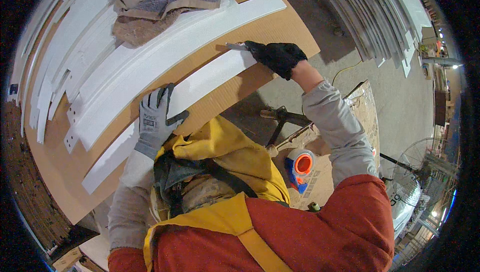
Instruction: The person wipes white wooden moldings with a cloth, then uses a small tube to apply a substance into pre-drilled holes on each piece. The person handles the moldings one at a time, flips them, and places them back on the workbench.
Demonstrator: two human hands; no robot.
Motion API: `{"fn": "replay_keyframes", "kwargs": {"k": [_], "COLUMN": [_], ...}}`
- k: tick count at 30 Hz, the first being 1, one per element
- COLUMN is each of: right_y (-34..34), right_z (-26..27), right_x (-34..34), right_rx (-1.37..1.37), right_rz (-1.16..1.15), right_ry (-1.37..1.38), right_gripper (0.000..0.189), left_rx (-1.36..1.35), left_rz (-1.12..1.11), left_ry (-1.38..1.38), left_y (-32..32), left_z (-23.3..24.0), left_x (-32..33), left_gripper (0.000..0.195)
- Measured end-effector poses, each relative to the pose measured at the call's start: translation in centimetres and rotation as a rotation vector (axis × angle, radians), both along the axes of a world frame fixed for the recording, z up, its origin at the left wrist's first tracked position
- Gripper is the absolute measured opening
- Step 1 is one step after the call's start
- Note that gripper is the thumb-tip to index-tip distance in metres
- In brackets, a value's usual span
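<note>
A long white strip (210, 73) lies on brown cardboard (225, 96) in front of me. My left hand (155, 118), in a grey glove with dark fingertips, presses across the strip, its thumb over the near edge and its fingers towards the far edge. Near the strip's far right end, my right hand (277, 56), in a black glove, is closed around a thin grey flat tool (237, 47). The tool's tip juts left past the fingers over the strip's end; the rest is hidden in the glove, so its exact kind cannot be told.
Beyond the strip lie more white panels (131, 84), with crumpled towels (168, 6) on top. Long panels (360, 13) are stacked at upper right. Below my right arm, a tape roll on an orange-cored dispenser (303, 164) rests on cardboard. A floor fan (416, 171) stands at right.
</note>
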State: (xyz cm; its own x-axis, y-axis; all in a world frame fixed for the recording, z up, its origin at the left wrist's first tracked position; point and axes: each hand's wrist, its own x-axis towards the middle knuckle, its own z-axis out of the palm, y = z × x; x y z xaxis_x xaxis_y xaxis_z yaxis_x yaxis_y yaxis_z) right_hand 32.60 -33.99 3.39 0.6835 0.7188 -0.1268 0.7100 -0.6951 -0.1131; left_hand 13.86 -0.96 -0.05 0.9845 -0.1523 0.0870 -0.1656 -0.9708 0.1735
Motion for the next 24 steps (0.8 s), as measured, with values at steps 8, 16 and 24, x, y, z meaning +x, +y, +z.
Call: {"fn": "replay_keyframes", "kwargs": {"k": [8, 16, 24], "right_y": [-1.7, -8.6, -12.2], "right_z": [-2.0, -3.9, -8.6], "right_x": [1.4, -7.7, -18.8], "right_rx": [-0.105, 0.541, 0.064], "right_rz": [-0.144, -0.485, -0.322], "right_ry": [-0.06, 0.028, 0.593], "right_gripper": [0.038, 0.034, 0.021], "left_rx": [-0.044, -0.023, -0.047], "left_rz": [0.011, -0.004, -0.057], "left_ry": [0.058, -0.059, -0.014], "left_y": [-0.5, -0.3, -9.9], "left_z": [0.5, -0.3, 0.6], "left_x": [0.4, 0.2, 6.8], "left_gripper": [0.086, 0.084, 0.077]}}
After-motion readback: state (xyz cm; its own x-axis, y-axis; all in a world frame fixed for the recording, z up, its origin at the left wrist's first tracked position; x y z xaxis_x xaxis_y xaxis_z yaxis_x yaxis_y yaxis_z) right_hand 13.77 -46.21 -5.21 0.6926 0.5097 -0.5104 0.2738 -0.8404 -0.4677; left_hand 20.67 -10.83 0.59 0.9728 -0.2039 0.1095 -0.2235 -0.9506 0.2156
